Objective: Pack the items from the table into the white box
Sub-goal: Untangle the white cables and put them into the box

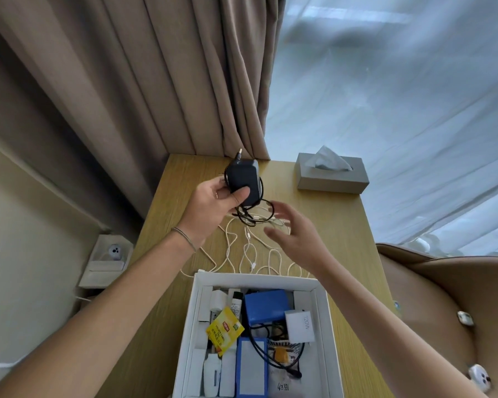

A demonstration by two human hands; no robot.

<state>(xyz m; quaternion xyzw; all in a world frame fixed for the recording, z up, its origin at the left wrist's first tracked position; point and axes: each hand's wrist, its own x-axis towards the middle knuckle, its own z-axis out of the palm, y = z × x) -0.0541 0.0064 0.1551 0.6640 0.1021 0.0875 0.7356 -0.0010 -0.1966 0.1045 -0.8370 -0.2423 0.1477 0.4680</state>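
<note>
Left hand has a firm grip on the black charger, thumb clamped across its face and fingers curled behind, holding it up over the far end of the desk. Its black cord dangles in a tangle underneath. Right hand is spread wide, fingers loose, gripping nothing, just beside that cord. White cables sprawl mid-desk, and the white box sits at the near edge, pretty full.

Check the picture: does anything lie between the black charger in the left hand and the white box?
Only the white cables on the table, below the path. Held up, the charger meets nothing visible before the box.
</note>
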